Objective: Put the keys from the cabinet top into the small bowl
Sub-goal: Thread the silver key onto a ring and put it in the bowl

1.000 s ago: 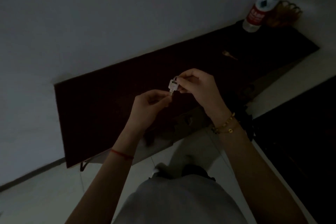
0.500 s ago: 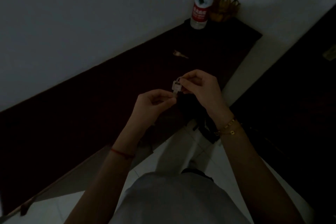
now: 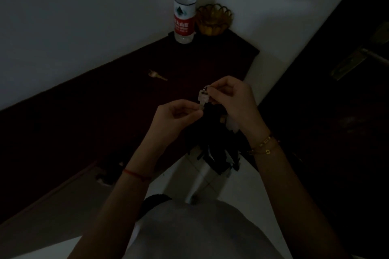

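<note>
Dim cabinet top bears a brass key; the small bowl sits at its far end. Both hands, left hand and right hand, pinch one silver key between them above it. Since a second ago the view has swung right, grip unchanged.

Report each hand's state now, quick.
Left hand: closed, pinching the blade end of the silver key.
Right hand: closed, pinching the key's ring end.
</note>
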A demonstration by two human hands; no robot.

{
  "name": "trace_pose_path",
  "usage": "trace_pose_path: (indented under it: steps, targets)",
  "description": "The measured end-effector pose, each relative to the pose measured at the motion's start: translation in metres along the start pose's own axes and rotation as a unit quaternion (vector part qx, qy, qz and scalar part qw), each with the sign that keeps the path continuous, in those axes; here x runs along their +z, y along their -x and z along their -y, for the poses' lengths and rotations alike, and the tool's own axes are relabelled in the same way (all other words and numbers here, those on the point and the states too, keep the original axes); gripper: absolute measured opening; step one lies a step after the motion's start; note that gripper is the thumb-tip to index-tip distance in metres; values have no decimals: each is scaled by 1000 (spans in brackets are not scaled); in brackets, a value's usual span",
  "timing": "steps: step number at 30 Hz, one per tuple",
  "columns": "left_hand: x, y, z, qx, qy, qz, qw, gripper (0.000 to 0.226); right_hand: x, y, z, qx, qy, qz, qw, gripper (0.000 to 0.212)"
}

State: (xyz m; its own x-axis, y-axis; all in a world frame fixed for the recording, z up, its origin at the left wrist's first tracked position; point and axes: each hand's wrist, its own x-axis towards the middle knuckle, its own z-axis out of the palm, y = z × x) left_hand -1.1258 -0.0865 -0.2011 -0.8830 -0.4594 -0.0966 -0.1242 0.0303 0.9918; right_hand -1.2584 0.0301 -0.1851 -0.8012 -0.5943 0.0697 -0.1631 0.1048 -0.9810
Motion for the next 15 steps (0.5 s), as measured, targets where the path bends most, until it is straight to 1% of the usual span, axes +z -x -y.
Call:
trace_pose_path:
  steps: [9, 15]
  targets:
    - [32, -56, -7, -14, -19, 20, 1000, 16, -39, -48, -26, 19, -8, -13, 1000, 11]
    - [41, -117, -5, -26, -19, 20, 999, 20, -52, -102, -42, 21, -14, -20, 999, 5]
